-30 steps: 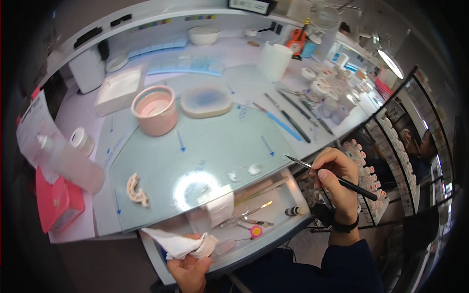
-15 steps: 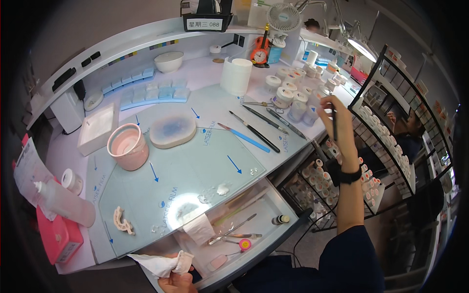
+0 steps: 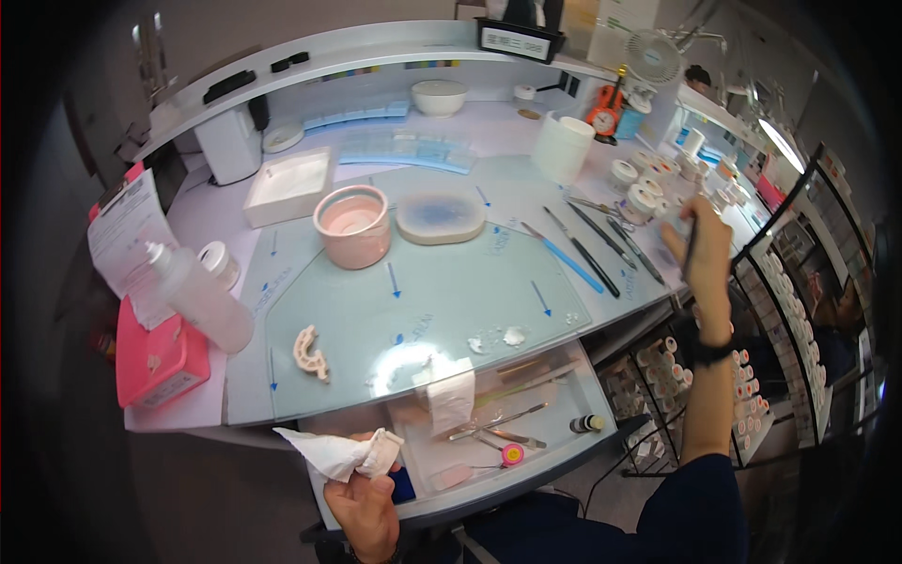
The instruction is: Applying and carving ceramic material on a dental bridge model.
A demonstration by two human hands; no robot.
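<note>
Left hand point(image 3: 366, 510): gripping white tissue point(image 3: 326, 454), left end of drawer point(image 3: 559, 407) | right hand point(image 3: 711, 252): gripping dark slim tool point(image 3: 692, 246), perhaps brush, blurred, right of drawer

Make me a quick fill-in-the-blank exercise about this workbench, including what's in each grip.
1. The left grip holds a crumpled tissue whose colour is ____.
2. The slim dark tool is in the right grip, which appears ____, not lower, in the picture than the left grip.
3. The drawer below the desk edge is not shut but ____.
4. In the picture, the squeeze bottle stands to the ____ of the pink cup.

Missing words: white; higher; open; left.
</note>
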